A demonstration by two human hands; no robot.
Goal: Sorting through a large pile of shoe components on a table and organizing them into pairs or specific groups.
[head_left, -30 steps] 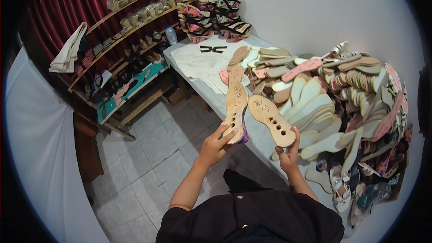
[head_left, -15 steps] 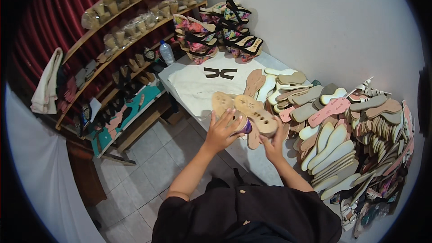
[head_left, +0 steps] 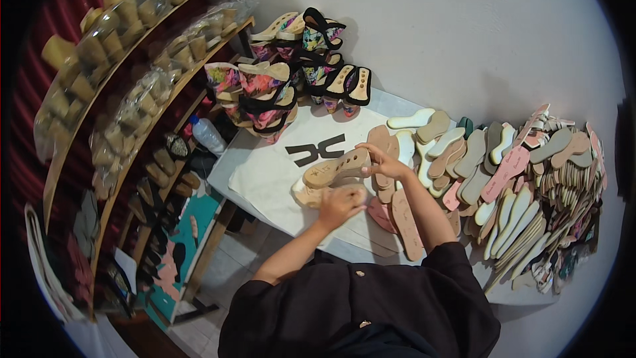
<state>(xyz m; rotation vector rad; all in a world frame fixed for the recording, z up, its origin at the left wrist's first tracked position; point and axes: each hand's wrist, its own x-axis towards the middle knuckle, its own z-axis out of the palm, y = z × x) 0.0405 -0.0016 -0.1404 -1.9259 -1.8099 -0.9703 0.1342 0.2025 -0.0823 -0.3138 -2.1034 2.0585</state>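
Note:
My right hand (head_left: pixel 389 161) grips the far right end of a tan wedge shoe sole (head_left: pixel 331 169), which has a row of dark holes and pen marks on top. A second tan sole (head_left: pixel 306 193) lies low beside it, over the white cloth. My left hand (head_left: pixel 340 207) is curled over that sole's near end; its fingers are blurred and partly hide what they hold. Just beyond the soles, black cut-out strap pieces (head_left: pixel 317 150) rest on the white cloth (head_left: pixel 255 179). Flat tan insoles (head_left: pixel 406 225) lie right of my hands.
Piles of insoles (head_left: pixel 510 225) cover the table's right side. Floral wedge sandals (head_left: pixel 265 96) are stacked at the far left, by a water bottle (head_left: pixel 207 134). Left of the table, shelves (head_left: pixel 109 219) carry bagged heel blocks (head_left: pixel 119 139) and a teal sheet (head_left: pixel 189 245).
Both hands have brought the soles to the left, over the white cloth. My view has shifted so the shelves look closer. Purple seen by my left hand is no longer visible.

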